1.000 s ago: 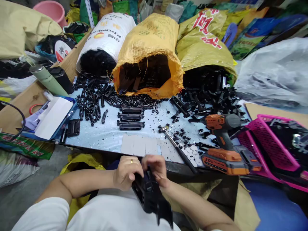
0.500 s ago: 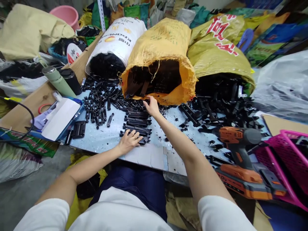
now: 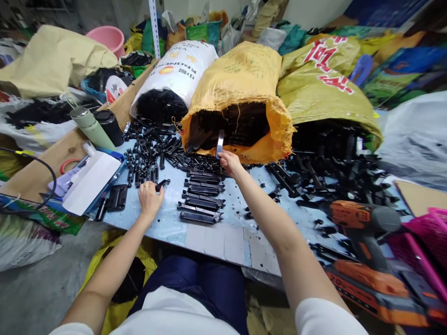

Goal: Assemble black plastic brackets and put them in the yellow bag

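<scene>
My left hand [image 3: 150,199] is at the near edge of a pile of small black parts [image 3: 143,158], its fingers curled. A short black bar-like part [image 3: 163,184] sticks out to the right from between thumb and fingers. In front of the open yellow sack [image 3: 237,70], my right hand [image 3: 229,163] pinches a flat, shiny strip-like part [image 3: 220,141] by its lower end, holding it nearly upright. Between my hands, long black parts with forked ends [image 3: 200,217] lie stacked in a row running away from me.
A white sack [image 3: 178,70] and an olive sack [image 3: 324,88] lie open at either side, with black parts spilling out. To the right stand an orange cordless drill [image 3: 370,274] and a pink basket [image 3: 431,232]. Bottles [image 3: 89,128] and a wooden tray [image 3: 31,172] are left.
My left hand has left the row of long parts and moved left to the small part, which has turned. My right hand now holds a shiny strip-like part at the sack's mouth. The view has shifted slightly.
</scene>
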Action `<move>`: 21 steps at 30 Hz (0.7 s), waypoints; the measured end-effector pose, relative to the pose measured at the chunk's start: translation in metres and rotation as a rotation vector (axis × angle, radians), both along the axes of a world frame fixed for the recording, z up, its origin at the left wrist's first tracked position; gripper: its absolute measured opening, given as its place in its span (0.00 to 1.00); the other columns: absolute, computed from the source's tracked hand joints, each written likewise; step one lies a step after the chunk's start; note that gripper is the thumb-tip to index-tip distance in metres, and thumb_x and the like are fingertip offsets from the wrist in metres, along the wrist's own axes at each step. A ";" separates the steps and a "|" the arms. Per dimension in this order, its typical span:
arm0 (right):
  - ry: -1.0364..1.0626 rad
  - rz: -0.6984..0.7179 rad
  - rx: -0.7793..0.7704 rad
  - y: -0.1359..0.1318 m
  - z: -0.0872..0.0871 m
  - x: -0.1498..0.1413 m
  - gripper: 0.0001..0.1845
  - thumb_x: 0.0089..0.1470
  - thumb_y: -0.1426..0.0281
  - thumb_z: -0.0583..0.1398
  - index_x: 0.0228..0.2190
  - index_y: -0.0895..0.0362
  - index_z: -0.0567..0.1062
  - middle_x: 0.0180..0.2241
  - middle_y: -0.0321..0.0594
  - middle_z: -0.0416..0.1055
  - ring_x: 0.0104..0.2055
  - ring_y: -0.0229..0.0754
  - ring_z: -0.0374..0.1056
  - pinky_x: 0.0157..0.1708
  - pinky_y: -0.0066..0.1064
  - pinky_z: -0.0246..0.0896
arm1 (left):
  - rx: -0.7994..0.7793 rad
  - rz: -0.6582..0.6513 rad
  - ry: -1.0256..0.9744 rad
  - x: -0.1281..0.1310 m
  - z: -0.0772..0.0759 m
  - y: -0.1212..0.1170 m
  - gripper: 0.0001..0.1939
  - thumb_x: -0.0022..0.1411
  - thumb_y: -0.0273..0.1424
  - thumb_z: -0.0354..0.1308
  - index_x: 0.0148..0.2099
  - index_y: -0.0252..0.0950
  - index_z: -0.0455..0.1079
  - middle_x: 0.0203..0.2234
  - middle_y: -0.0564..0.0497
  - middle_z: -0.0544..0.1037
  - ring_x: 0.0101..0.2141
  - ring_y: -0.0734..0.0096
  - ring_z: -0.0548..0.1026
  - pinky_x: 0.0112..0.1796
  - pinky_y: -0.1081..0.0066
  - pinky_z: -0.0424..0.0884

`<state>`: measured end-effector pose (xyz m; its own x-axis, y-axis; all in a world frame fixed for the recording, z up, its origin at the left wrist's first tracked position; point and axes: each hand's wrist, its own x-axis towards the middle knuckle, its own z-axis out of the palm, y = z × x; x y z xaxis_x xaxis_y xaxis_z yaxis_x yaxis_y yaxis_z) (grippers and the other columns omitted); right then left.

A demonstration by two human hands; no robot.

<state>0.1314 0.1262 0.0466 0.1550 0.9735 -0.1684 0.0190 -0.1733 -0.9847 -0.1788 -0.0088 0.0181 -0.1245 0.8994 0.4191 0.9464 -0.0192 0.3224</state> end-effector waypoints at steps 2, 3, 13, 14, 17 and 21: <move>-0.013 0.132 0.036 -0.054 -0.003 0.021 0.22 0.41 0.65 0.63 0.40 0.59 0.69 0.32 0.39 0.70 0.24 0.31 0.62 0.23 0.24 0.60 | 0.216 -0.112 -0.189 -0.002 0.006 -0.011 0.11 0.59 0.36 0.55 0.39 0.32 0.63 0.40 0.40 0.71 0.45 0.56 0.70 0.45 0.60 0.67; -0.062 0.226 0.073 -0.085 -0.004 0.032 0.24 0.40 0.65 0.64 0.41 0.58 0.70 0.33 0.39 0.71 0.25 0.32 0.63 0.24 0.25 0.61 | 0.294 -0.181 -0.277 0.000 0.010 -0.020 0.12 0.60 0.36 0.55 0.41 0.33 0.62 0.40 0.41 0.71 0.44 0.60 0.71 0.44 0.62 0.68; -1.195 0.446 0.233 -0.283 -0.018 0.051 0.20 0.59 0.70 0.48 0.50 0.57 0.68 0.48 0.50 0.68 0.48 0.48 0.64 0.47 0.42 0.60 | -0.297 -1.036 0.055 0.086 0.009 -0.119 0.16 0.67 0.31 0.41 0.54 0.33 0.61 0.37 0.44 0.70 0.37 0.64 0.72 0.37 0.66 0.71; -1.259 0.300 0.129 -0.286 -0.021 0.043 0.22 0.59 0.65 0.49 0.53 0.59 0.65 0.46 0.53 0.68 0.46 0.50 0.65 0.45 0.42 0.62 | -0.340 -1.018 0.093 0.091 0.005 -0.118 0.16 0.67 0.30 0.41 0.53 0.32 0.61 0.37 0.43 0.70 0.37 0.64 0.72 0.38 0.66 0.71; -1.288 0.056 -0.154 -0.290 -0.028 0.020 0.36 0.54 0.51 0.54 0.55 0.64 0.63 0.40 0.57 0.70 0.41 0.54 0.68 0.38 0.43 0.63 | -0.375 -0.890 0.023 0.095 -0.003 -0.110 0.16 0.67 0.30 0.43 0.54 0.32 0.63 0.40 0.41 0.70 0.39 0.63 0.72 0.41 0.63 0.71; -0.695 0.101 -0.034 -0.294 -0.025 -0.004 0.32 0.57 0.50 0.49 0.55 0.56 0.64 0.39 0.49 0.70 0.37 0.46 0.69 0.35 0.37 0.65 | -0.426 -0.853 -0.452 0.097 0.000 -0.111 0.18 0.67 0.34 0.43 0.56 0.35 0.63 0.41 0.45 0.70 0.31 0.72 0.72 0.35 0.69 0.72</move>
